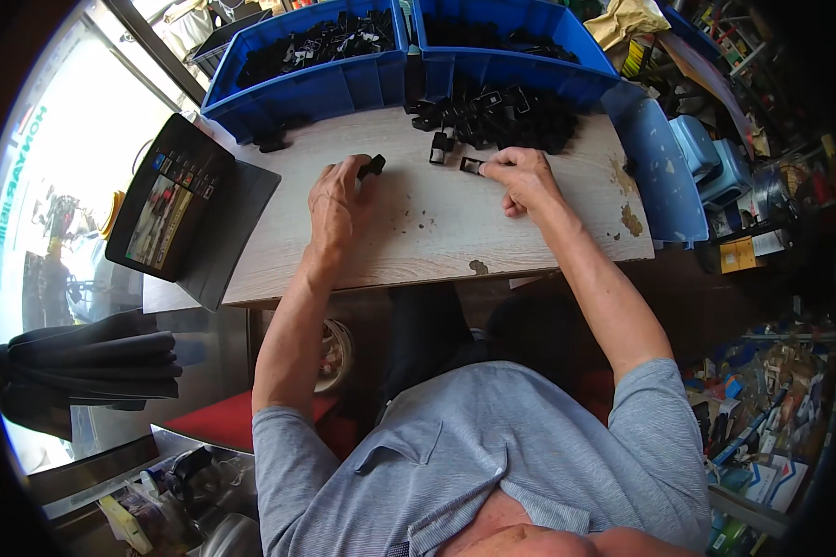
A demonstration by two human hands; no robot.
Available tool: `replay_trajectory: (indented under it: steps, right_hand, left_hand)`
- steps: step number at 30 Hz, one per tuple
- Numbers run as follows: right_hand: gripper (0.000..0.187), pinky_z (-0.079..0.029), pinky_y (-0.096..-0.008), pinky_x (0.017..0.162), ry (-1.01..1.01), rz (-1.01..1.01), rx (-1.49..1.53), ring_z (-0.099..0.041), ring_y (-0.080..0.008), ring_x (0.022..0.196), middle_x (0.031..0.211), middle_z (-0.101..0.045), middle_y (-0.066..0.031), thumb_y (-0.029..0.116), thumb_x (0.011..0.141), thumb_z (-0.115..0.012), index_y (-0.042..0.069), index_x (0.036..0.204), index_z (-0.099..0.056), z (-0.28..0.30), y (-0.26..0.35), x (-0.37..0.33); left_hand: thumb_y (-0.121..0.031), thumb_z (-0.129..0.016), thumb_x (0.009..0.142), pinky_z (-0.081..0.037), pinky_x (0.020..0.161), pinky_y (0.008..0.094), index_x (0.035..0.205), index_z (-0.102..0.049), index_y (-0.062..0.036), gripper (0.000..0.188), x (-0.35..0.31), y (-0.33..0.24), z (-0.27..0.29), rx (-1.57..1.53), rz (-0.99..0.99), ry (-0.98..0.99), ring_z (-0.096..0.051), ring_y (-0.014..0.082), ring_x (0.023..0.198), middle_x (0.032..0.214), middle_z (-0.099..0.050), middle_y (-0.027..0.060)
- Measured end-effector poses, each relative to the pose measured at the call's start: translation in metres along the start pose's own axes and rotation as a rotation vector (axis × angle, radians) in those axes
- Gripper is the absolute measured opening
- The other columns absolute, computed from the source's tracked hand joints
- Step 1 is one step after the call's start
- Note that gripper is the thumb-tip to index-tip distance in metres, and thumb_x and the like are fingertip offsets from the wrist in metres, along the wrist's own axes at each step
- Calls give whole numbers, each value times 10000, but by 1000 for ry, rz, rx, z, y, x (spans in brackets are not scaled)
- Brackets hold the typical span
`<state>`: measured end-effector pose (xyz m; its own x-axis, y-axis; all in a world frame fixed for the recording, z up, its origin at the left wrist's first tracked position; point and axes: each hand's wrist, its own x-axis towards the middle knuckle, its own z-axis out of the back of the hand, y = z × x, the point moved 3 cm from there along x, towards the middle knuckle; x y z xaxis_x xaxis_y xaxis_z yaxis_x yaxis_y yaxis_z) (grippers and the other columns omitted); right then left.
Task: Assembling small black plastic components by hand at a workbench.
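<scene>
Over the middle of the white wood-grain table (409, 246), my left hand (339, 200) is closed on a small black plastic part (372, 166), which sticks out beyond the fingertips. To the right, my right hand (529, 183) pinches the end of another black part with a pale inset (471, 165), at or just above the tabletop. A similar black part with a light face (440, 148) lies between the two hands, slightly farther away. Behind my right hand spreads a heap of black plastic parts (515, 116). The exact kind of these parts is too small to make out.
Two blue bins (311, 90) (520, 72) filled with black parts line the table's far edge. A tablet in a dark case (163, 209) stands at the left. Along the right side sits a blue plastic tub (659, 172). One loose black piece (271, 142) lies near the left bin.
</scene>
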<state>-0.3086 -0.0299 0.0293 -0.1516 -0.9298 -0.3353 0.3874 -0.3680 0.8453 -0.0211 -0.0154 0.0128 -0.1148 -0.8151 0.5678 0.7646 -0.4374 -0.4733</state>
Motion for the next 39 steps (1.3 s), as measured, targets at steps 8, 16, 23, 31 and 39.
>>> replay_trajectory:
  steps: [8,16,23,31,39]
  right_hand:
    - [389,-469,-278,391,66,49,67,-554,-112,462,697,-605,-40,201,831,-810,35,1144,-651,3,-6,-18]
    - [344,-505,-285,416,131,78,-70,-567,-122,477,733,-627,-54,125,803,-773,66,1132,-691,-1,-9,-14]
    - [272,-411,-251,385,155,117,-45,-504,-85,448,626,-550,10,101,839,-724,68,1106,-681,-6,-12,-17]
    - [260,-455,-263,406,173,120,-15,-528,-92,449,622,-572,-5,123,831,-753,50,1071,-686,-1,-15,-16]
    - [294,-439,-244,411,190,133,-15,-534,-81,464,612,-560,7,74,814,-723,50,1105,-693,-1,-13,-18]
  left_hand:
    - [-50,-714,838,-559,797,406,1147,-688,-54,310,-13,-40,-15,-277,71,24,-702,352,895,1001,-731,156]
    - [-60,-697,849,-571,794,408,1120,-707,-60,271,3,-77,-46,-195,-141,42,-696,348,902,1009,-727,128]
    - [-58,-650,836,-565,808,398,1131,-718,-84,304,13,-87,-61,-156,-286,174,-692,304,927,982,-720,85]
    - [-29,-654,857,-573,803,393,1107,-739,-89,271,24,-92,-64,-149,-414,310,-703,291,900,1018,-726,75]
    - [17,-691,827,-585,790,388,1127,-743,-71,317,17,-80,-70,-339,-423,215,-708,299,915,1016,-725,111]
